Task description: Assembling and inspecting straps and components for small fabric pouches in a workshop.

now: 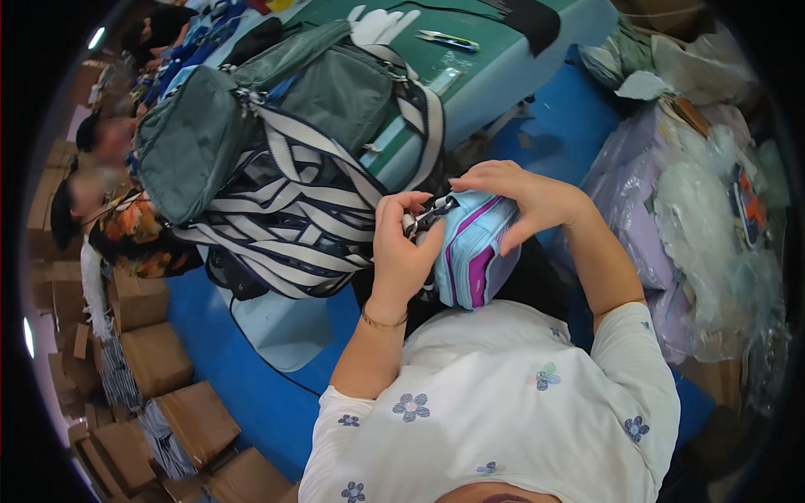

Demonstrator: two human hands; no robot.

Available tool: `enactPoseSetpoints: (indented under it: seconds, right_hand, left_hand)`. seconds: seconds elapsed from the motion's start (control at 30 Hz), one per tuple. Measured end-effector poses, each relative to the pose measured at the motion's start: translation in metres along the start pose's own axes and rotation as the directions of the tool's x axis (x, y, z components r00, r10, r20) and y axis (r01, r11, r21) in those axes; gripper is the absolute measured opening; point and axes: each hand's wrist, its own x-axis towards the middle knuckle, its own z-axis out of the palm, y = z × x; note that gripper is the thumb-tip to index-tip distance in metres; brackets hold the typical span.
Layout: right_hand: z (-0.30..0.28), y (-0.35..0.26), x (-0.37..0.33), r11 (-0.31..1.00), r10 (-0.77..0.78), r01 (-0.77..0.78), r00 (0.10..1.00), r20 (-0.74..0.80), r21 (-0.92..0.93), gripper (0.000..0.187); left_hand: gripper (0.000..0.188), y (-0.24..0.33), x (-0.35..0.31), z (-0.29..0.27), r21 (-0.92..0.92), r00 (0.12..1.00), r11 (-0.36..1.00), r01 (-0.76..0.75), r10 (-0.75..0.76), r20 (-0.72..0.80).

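A small light-blue bag (480, 243) with purple trim and zippers rests upright at my lap. My left hand (402, 243) pinches a dark strap end with a metal clasp (426, 220) at the bag's upper left edge. Curved over the bag's top right is my right hand (528, 194), its fingers near the clasp and its thumb against the side. To the left, a heap of striped navy-and-white straps (293, 210) hangs off the table, with a grey-green bag (189, 138) lying on it.
A green-topped table (524, 67) holds a white glove (381, 23) and a pen-like tool (449, 40). Lilac bags in clear plastic (629, 193) are piled at the right. Cardboard boxes (197, 423) line the blue floor at left. Other people (126, 222) sit along the table's left side.
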Motion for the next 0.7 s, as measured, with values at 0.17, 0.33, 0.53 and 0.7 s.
enactPoseSetpoints:
  seconds: [0.17,0.33,0.53,0.7]
  right_hand:
    - [0.010,-0.036,-0.042,0.963,0.135,-0.183,0.964,-0.230,-0.197,0.062]
    - [0.042,-0.037,-0.083,0.950,0.075,-0.213,0.868,-0.491,-0.230,0.048]
    - [0.055,-0.036,-0.103,0.949,0.054,-0.248,0.736,-0.675,-0.194,0.047]
    - [0.055,-0.035,-0.101,0.932,0.116,-0.326,0.683,-0.721,-0.159,0.047]
  left_hand:
    - [0.050,0.007,-0.031,0.022,0.068,0.942,0.940,-0.335,0.336,0.001]
    - [0.070,0.003,-0.055,0.022,-0.082,0.930,0.933,-0.349,0.356,0.093]
    - [0.053,-0.013,-0.052,0.005,0.210,0.915,0.972,-0.106,0.013,0.403]
    - [0.071,-0.010,-0.054,0.013,0.466,0.884,0.761,-0.451,0.307,0.354]
